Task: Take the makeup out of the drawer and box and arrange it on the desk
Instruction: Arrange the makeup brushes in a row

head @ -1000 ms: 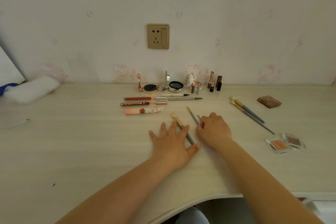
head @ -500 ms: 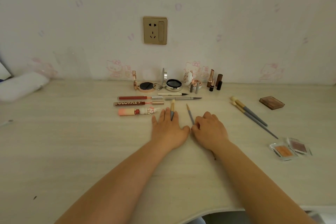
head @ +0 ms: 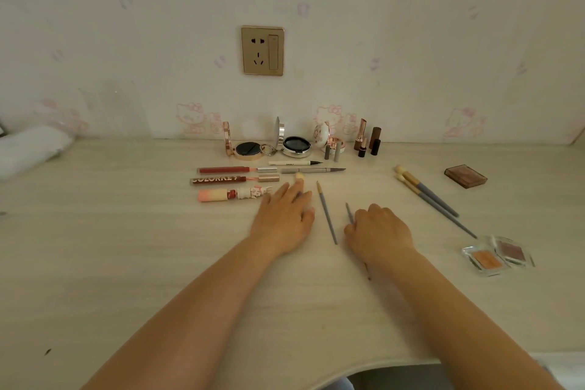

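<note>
The left hand [head: 285, 218] lies flat, fingers straight, pressing a brush [head: 298, 177] whose pale tip pokes out beyond the fingertips. The right hand [head: 378, 233] curls round a thin brush [head: 349, 212], gripping it low against the desk [head: 126, 263]. Between them a third brush [head: 327, 214] lies free. Beyond sit lip tubes [head: 235, 179], open compacts [head: 296, 146] and lipsticks [head: 367, 141]. A careless slide of the left palm would likely knock the pink tube [head: 234, 195] just beside it out of line.

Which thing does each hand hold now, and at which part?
The right hand grips a thin brush around its middle. The left hand lies flat on another brush, not gripping it.
</note>
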A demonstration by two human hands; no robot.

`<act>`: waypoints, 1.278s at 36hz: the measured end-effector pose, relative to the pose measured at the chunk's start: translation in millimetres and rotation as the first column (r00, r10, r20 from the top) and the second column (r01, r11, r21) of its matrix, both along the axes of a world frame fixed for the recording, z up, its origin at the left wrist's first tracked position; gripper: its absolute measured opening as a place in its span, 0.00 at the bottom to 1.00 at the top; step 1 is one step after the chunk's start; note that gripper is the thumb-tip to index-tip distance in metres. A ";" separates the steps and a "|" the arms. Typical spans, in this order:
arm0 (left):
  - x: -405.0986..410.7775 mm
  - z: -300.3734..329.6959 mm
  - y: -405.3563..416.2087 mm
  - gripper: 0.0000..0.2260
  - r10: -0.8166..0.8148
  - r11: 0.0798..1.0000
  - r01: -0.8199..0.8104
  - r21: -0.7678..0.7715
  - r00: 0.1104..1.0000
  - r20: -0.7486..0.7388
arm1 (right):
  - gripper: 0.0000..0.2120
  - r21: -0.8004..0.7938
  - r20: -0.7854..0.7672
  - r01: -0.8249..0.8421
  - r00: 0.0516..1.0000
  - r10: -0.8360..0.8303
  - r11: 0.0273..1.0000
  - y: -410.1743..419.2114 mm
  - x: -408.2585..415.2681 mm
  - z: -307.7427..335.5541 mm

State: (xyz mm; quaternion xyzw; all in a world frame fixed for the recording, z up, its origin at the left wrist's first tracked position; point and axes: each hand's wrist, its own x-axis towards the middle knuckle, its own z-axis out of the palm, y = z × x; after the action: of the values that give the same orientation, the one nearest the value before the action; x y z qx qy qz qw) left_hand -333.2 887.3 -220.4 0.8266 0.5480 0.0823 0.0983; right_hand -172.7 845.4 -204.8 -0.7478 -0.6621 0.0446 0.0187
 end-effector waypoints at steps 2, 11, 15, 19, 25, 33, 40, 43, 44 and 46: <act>3.9 -2.0 1.3 0.22 0.001 1.000 -0.002 -0.027 0.999 -0.053 | 0.18 0.005 0.008 -0.026 1.000 0.026 1.000 6.1 1.3 0.9; 10.5 -4.0 -0.6 0.24 0.035 0.998 -0.038 -0.047 0.997 -0.066 | 0.18 0.055 0.023 -0.071 0.997 0.070 0.996 44.5 4.2 -1.1; 11.1 -2.5 -1.1 0.24 0.056 0.998 -0.056 -0.024 0.998 -0.017 | 0.19 0.061 0.013 -0.070 0.997 0.069 0.996 52.9 5.4 -3.8; 17.6 5.8 -3.8 0.25 0.066 0.991 -0.075 0.113 0.995 0.081 | 0.16 0.150 -0.182 0.025 0.983 0.003 0.988 50.4 18.6 2.9; 74.0 26.8 -4.9 0.22 -0.125 0.986 0.125 0.111 0.992 -0.010 | 0.13 0.356 -0.239 0.249 0.956 -0.170 0.900 42.1 100.2 24.5; 164.8 23.8 -1.9 0.22 -0.331 0.941 0.337 0.030 0.934 -0.136 | 0.21 -0.032 -0.094 0.269 0.958 -0.271 0.963 57.4 159.9 13.4; 189.5 17.7 4.0 0.23 -0.342 0.939 0.345 0.002 0.931 -0.126 | 0.19 -0.113 -0.170 0.249 0.949 -0.266 0.962 65.1 169.7 13.6; 181.9 17.1 6.1 0.23 -0.339 0.940 0.342 -0.001 0.933 -0.123 | 0.19 -0.181 -0.145 0.207 0.961 -0.235 0.961 65.2 165.8 19.4; 177.2 17.3 6.3 0.24 -0.334 0.942 0.337 -0.002 0.934 -0.129 | 0.19 -0.206 -0.137 0.195 0.965 -0.225 0.959 64.1 162.0 21.3; 164.0 18.4 5.8 0.24 -0.322 0.946 0.324 -0.012 0.935 -0.151 | 0.19 -0.233 -0.088 0.151 0.980 -0.176 0.961 61.4 151.1 24.1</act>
State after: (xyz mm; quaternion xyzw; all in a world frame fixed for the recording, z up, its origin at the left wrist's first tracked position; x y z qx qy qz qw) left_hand -169.3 893.1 -202.0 0.9097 0.4103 0.0059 0.0632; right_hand -21.6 906.8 -180.6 -0.7938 -0.5867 0.1580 -0.0266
